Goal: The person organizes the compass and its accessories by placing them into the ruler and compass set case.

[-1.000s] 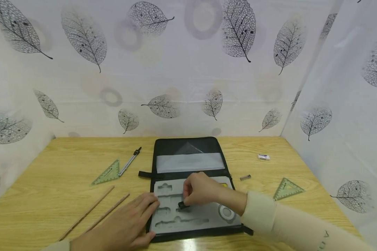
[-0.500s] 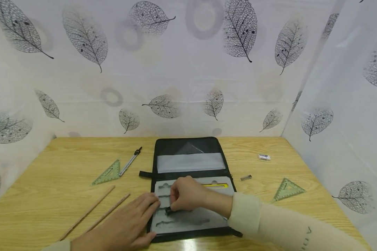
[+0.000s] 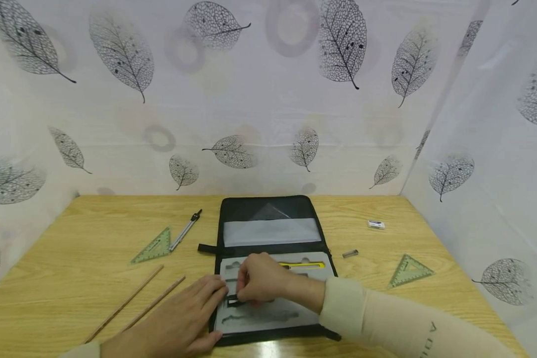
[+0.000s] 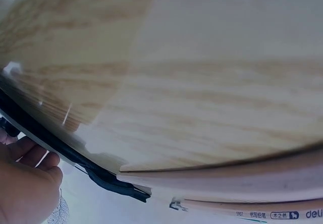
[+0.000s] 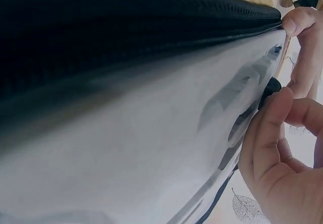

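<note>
A black zip case (image 3: 268, 210) lies unfolded, a grey foam insert (image 3: 309, 318) with cut-out slots in its near half. Between thumb and fingertips, my right hand (image 3: 266, 279) pinches a small black piece (image 3: 233, 301) at a slot on the insert's left side. The right wrist view shows the black piece (image 5: 270, 90) poking out beyond those fingertips, low over the foam; its exact kind is unclear. My left hand (image 3: 183, 311) rests on the case's left edge, fingers on the foam's border and thumb near the front corner. A yellow utility knife (image 3: 313, 265) lies in the upper slot.
To the left are two wooden pencils (image 3: 125, 303), a green set square (image 3: 156, 247) and a metal compass (image 3: 185, 231). On the right lie another green set square (image 3: 409, 271), a small metal sharpener (image 3: 350, 253) and a white eraser (image 3: 376, 224). A leaf-patterned curtain (image 3: 259, 109) stands behind.
My right hand has moved left across the foam with the black piece, from near its middle to the left slot, uncovering the yellow knife. The left hand has stayed in place.
</note>
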`<action>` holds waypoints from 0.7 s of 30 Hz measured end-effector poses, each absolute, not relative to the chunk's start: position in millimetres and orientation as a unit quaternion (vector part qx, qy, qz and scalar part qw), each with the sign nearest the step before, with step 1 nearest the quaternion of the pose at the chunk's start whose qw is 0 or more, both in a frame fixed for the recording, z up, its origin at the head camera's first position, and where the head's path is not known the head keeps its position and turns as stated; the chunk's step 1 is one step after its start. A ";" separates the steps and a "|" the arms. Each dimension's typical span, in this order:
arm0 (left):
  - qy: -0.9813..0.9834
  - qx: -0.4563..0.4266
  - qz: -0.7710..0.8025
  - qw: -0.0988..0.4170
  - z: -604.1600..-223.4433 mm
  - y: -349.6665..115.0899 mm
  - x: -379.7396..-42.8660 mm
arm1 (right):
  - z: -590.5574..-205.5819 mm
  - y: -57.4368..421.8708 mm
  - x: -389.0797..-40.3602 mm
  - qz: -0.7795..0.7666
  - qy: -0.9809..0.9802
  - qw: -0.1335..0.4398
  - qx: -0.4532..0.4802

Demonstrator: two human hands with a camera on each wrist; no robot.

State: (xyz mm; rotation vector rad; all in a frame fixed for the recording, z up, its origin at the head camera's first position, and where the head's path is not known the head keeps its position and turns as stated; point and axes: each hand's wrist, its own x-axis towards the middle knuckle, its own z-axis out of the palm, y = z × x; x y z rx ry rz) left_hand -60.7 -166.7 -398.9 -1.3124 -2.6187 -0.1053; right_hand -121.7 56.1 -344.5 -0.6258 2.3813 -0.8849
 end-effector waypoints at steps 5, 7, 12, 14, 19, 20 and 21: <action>-0.890 -0.443 -0.036 0.104 -398.2 -166.7 -61.2 | -344.6 50.7 -120.3 -0.324 0.880 0.265 -0.225; -0.890 -0.443 -0.036 0.106 -398.0 -166.7 -61.4 | -344.8 49.1 -119.9 -0.325 0.879 0.270 -0.222; -0.890 -0.443 -0.036 0.106 -397.8 -166.8 -61.9 | -344.2 47.1 -119.1 -0.318 0.882 0.264 -0.226; -0.891 -0.441 -0.036 0.099 -397.4 -166.9 -62.1 | -343.8 46.7 -119.3 -0.312 0.884 0.262 -0.230; -0.891 -0.441 -0.037 0.096 -397.4 -167.1 -62.0 | -344.4 45.9 -120.6 -0.288 0.888 0.259 -0.248; -0.891 -0.443 -0.037 0.098 -397.5 -167.2 -62.0 | -344.6 46.0 -120.9 -0.281 0.889 0.257 -0.254; -0.889 -0.444 -0.037 0.105 -397.7 -167.2 -61.9 | -344.9 45.8 -121.4 -0.272 0.891 0.252 -0.263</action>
